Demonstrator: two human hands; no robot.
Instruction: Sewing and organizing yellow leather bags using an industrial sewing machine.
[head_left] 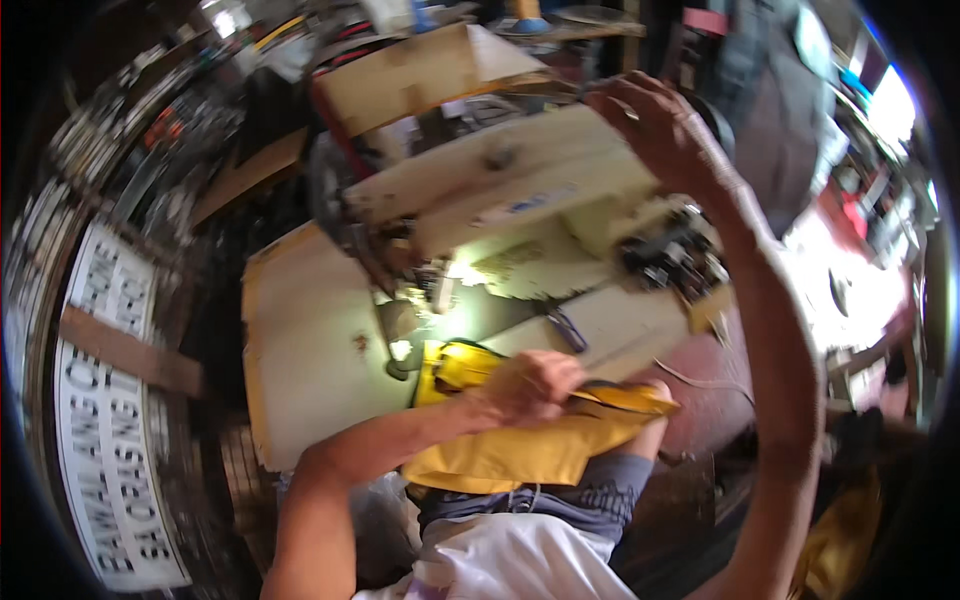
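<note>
A sewing machine point(540, 165) with a pale body stands before me, its lamp lighting the needle area. Across my lap and the machine's front edge lies a piece of yellow fabric point(510, 455), with a dark-edged opening on its right part. My left hand point(540, 385) is closed on the yellow fabric, fingers curled in. Brighter yellow material with black trim point(455, 370) lies just under the needle side. My right hand point(650, 130) is raised at the machine's far right end; its fingers are blurred, and whether they grip anything is unclear.
A pale table panel point(310, 340) extends left of the machine. A small blue tool point(567, 330) lies on the machine bed, beside dark metal parts point(675, 255). Cardboard point(400, 80) stands behind. At far left is a white sign point(110, 420) with a wooden strip across it.
</note>
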